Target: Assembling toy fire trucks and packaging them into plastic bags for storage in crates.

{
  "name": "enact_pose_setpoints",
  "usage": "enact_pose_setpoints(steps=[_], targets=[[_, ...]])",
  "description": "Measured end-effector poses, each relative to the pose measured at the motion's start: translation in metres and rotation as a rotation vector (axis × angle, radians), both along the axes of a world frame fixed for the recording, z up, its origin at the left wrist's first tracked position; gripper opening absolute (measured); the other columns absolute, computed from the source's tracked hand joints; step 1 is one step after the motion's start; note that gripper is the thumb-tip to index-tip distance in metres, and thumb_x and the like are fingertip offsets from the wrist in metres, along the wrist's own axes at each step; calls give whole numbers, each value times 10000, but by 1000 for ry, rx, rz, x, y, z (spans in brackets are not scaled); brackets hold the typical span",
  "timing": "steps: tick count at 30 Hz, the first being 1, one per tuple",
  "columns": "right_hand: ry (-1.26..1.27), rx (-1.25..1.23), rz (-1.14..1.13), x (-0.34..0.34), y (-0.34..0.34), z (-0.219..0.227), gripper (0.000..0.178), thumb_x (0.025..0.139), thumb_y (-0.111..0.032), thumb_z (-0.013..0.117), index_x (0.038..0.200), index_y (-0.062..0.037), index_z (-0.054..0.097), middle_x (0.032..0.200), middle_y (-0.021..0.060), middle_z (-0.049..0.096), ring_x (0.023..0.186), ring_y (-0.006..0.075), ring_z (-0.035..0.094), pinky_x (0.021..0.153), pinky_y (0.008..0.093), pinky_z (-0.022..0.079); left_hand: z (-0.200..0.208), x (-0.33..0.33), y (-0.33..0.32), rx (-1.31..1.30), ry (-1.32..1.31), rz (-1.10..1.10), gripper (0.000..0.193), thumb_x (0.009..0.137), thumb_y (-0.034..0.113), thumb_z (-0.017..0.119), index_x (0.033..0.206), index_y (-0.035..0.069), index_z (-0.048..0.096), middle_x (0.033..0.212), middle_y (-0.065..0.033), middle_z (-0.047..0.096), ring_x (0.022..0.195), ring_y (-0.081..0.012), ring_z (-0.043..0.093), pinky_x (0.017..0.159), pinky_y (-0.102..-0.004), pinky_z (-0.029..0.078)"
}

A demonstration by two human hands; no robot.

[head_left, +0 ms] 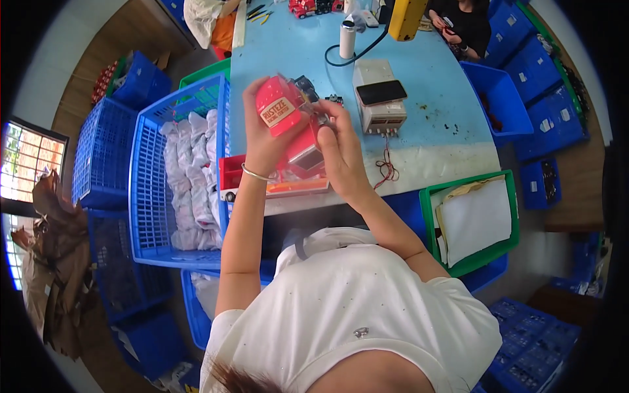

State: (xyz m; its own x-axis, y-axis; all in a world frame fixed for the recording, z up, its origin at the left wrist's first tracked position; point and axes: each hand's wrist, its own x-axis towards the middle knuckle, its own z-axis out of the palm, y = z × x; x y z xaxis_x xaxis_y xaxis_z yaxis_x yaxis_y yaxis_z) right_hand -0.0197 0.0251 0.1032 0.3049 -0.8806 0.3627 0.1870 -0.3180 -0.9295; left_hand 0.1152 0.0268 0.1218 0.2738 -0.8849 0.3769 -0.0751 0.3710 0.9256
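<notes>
Head view: above the near edge of a blue table (436, 85), a red toy vehicle (283, 105) rests in the half-closed left hand (261, 141), the right hand (344, 154) gripping its other side with bent fingers, while a blue crate (140, 177) stands left of the table and a green tray (514, 206) at its near right corner.

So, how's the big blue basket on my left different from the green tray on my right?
The blue basket has openwork sides, while the green tray looks solid-walled.
The blue basket looks larger and deeper; the green tray looks smaller and shallower.
The blue basket holds rows of whitish wrapped bundles, while the green tray holds flat white and tan sheets.
Both are open-topped and roughly rectangular.
</notes>
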Motion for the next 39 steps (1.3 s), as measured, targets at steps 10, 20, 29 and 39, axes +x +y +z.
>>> enact_pose_setpoints(steps=[10, 20, 29, 39], targets=[[-186, 146, -30, -21, -11, -8, 357, 914, -202, 381, 1213, -10, 411, 1146, 100, 501, 921, 145, 530, 796, 248, 434, 16, -52, 28, -65, -92, 108, 865, 656, 49, 713, 1325, 39, 164, 1290, -162, 309, 1172, -230, 379, 954, -363, 354], [-860, 828, 344, -15, -21, -12, 323, 884, -202, 391, 1147, -25, 452, 1065, 139, 558, 901, 229, 590, 795, 358, 482, -8, -95, 22, -407, -267, 528, 841, 683, 73, 604, 1347, -7, 95, 1427, -225, 83, 1348, -308, 44, 1076, -426, 81], [234, -1014, 110, -31, -19, -8, 323, 826, -196, 539, 1106, -41, 492, 1088, 175, 546, 971, 268, 550, 808, 349, 456, -6, -21, 80, -148, 414, 154, 613, 793, 166, 581, 1303, 24, 270, 1365, -167, 305, 1167, -281, 442, 903, -358, 433], [-6, -601, 365, 3, -26, -1, 297, 830, -249, 561, 996, -5, 530, 986, 142, 560, 915, 264, 505, 819, 338, 411, -37, -12, 140, 29, 1087, -3, 363, 836, 211, 562, 1117, -2, 477, 1036, -130, 587, 904, -168, 590, 798, -301, 487]])
